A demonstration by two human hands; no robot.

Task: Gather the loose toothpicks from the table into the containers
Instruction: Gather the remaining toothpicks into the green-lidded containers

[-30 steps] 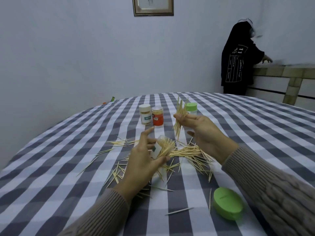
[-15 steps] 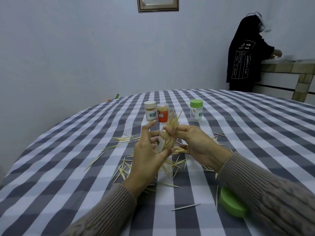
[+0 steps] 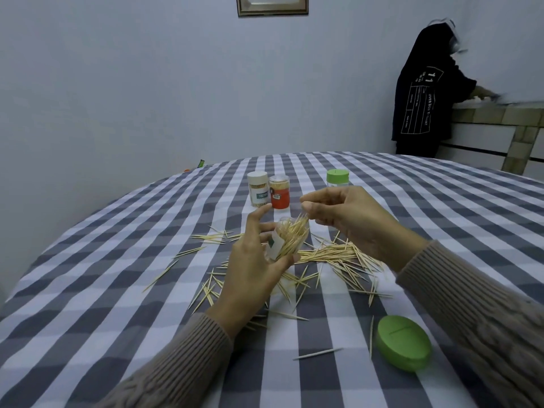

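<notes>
My left hand (image 3: 253, 269) grips a small clear container (image 3: 290, 240), tilted with its mouth toward the right, and a bundle of toothpicks stands in it with the tips sticking out. My right hand (image 3: 350, 222) hovers just above that mouth, fingers loosely curled and thumb close to the tips, with nothing visibly held. A heap of loose toothpicks (image 3: 332, 254) lies on the checked tablecloth (image 3: 123, 260) under and around both hands. More lie scattered to the left and toward me.
A loose green lid (image 3: 403, 343) lies at the near right. Behind my hands stand a white-capped container (image 3: 258, 192), a red container (image 3: 279, 192) and a green-capped container (image 3: 337, 178). A person in black (image 3: 424, 92) stands at the back right.
My right hand brought its bundle of toothpicks down into the container held by my left hand and let go. It now sits just above the mouth.
</notes>
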